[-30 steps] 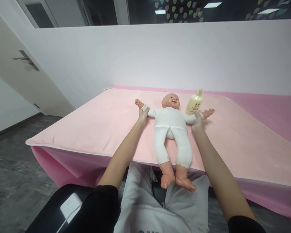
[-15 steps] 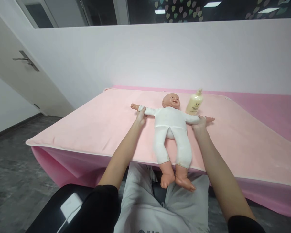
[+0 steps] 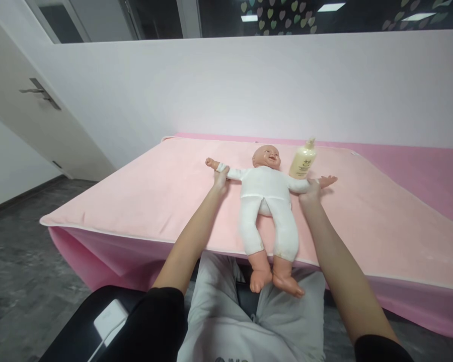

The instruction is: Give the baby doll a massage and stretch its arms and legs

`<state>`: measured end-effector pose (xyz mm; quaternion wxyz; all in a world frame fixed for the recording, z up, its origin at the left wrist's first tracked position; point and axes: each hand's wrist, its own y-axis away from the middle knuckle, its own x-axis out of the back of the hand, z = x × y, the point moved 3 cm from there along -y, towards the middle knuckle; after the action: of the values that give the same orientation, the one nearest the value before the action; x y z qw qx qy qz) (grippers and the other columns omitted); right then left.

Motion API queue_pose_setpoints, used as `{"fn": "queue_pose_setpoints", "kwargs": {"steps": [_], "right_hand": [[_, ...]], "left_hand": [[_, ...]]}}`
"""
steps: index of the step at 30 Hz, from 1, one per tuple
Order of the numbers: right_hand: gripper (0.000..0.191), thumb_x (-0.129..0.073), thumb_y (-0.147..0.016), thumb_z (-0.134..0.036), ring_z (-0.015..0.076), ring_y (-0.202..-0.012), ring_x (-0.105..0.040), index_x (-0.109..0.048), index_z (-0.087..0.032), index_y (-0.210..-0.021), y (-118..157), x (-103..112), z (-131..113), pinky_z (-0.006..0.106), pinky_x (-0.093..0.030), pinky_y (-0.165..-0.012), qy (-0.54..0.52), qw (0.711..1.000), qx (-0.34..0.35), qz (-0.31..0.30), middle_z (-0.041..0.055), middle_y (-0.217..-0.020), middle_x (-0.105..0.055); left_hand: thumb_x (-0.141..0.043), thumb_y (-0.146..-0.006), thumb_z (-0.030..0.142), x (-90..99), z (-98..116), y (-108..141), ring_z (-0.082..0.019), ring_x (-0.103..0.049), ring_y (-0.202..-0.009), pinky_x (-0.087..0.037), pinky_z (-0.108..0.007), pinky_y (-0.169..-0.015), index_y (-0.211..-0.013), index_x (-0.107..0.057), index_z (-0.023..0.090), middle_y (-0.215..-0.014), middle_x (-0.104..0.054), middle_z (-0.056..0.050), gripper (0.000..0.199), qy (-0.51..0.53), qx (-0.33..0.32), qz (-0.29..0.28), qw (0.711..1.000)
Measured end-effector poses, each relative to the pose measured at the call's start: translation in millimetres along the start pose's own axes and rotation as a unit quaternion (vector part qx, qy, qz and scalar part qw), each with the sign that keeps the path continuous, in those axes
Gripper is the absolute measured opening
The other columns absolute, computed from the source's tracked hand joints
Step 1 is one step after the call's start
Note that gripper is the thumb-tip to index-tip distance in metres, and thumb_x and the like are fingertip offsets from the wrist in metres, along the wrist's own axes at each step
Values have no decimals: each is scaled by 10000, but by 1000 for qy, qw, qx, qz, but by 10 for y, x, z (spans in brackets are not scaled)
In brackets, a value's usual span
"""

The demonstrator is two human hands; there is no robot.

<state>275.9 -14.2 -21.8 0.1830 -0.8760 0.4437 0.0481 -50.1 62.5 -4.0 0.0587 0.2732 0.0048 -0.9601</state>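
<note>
A baby doll [image 3: 265, 183] with a white cloth body lies on its back on the pink mat, its arms spread and its feet hanging over the near edge. My left hand [image 3: 221, 178] is closed around the doll's arm on the left, close to the wrist. Around the forearm on the right, my right hand [image 3: 310, 191] is wrapped in the same way. A pale yellow pump bottle [image 3: 302, 161] is just beyond that arm, to the right of the doll's head.
The pink mat [image 3: 128, 201] covers a table against a white wall [image 3: 226, 85]. A white device [image 3: 110, 320] with a cable lies on a black surface at lower left. A door [image 3: 26, 100] is at far left.
Both doll hands have shifted slightly upward and to the right in the view. My hands have moved very little and keep their hold on the arms.
</note>
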Motion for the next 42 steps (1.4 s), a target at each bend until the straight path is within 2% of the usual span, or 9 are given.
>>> {"fn": "queue_pose_setpoints", "kwargs": {"steps": [3, 11, 16, 20, 23, 28, 31, 34, 42], "right_hand": [[707, -535, -665, -258, 212, -1247, -483, -346, -225, -1345, 122, -53, -172, 448, -400, -1048, -31, 999, -19, 34, 102, -1425, -402], [447, -606, -649, -243, 220, -963, -593, -583, -185, -1092, 411, -222, -508, 397, -458, -900, 115, 988, 67, -79, 69, -1068, -638], [373, -529, -742, -215, 215, -936, -570, -602, -209, -1107, 555, -272, -575, 365, -432, -860, 200, 947, 160, -196, 61, -1042, -654], [309, -457, -767, -188, 224, -869, -526, -625, -193, -1027, 576, -315, -619, 335, -394, -763, 312, 889, 218, -255, 71, -944, -630], [373, -427, -757, -147, 215, -802, -480, -630, -181, -1067, 587, -352, -635, 308, -345, -698, 385, 842, 254, -280, 81, -868, -576], [366, -422, -793, -158, 195, -710, -395, -642, -173, -1085, 630, -403, -642, 299, -281, -666, 467, 786, 293, -281, 60, -749, -458], [353, -438, -812, -195, 197, -710, -387, -647, -173, -1096, 655, -421, -651, 298, -268, -659, 487, 769, 302, -284, 59, -739, -440], [335, -453, -816, -238, 200, -702, -391, -647, -173, -1081, 650, -415, -648, 300, -274, -652, 482, 777, 292, -282, 64, -746, -456], [253, -470, -734, -212, 223, -801, -502, -573, -193, -964, 575, -329, -599, 326, -377, -710, 353, 874, 213, -258, 66, -869, -607]], "left_hand": [[-720, -744, 214, -30, -22, 32, -195, -601, -943, -488, -339, -842, -1124, -456, 262, -956, -577, -27, 465, -67, -42, -26, 997], [-664, -764, 260, -51, -135, -13, -215, -592, -939, -449, -368, -874, -1149, -430, 239, -972, -582, -24, 452, -281, -127, -106, 945], [-567, -810, 295, -87, -85, 104, -230, -607, -907, -454, -368, -824, -1209, -404, 250, -1011, -615, -37, 434, -399, -155, -112, 897], [-523, -830, 314, -160, 11, 239, -256, -607, -920, -456, -373, -805, -1213, -425, 224, -1031, -630, -62, 406, -454, -191, -136, 860], [-508, -849, 328, -254, 76, 346, -283, -587, -988, -453, -389, -837, -1266, -425, 207, -1096, -616, -99, 442, -515, -228, -177, 807], [-452, -894, 316, -429, 108, 517, -318, -523, -1086, -458, -417, -845, -1348, -435, 296, -1149, -546, -130, 455, -681, -230, -201, 665], [-445, -897, 279, -481, 116, 570, -321, -504, -1100, -464, -418, -831, -1375, -414, 320, -1159, -516, -133, 480, -720, -236, -205, 620], [-454, -889, 268, -475, 115, 576, -324, -503, -1098, -469, -412, -815, -1380, -408, 316, -1155, -511, -132, 496, -721, -240, -210, 615], [-465, -853, 258, -368, 75, 495, -319, -532, -1060, -463, -411, -832, -1386, -401, 249, -1115, -546, -133, 536, -658, -246, -192, 686]]}}
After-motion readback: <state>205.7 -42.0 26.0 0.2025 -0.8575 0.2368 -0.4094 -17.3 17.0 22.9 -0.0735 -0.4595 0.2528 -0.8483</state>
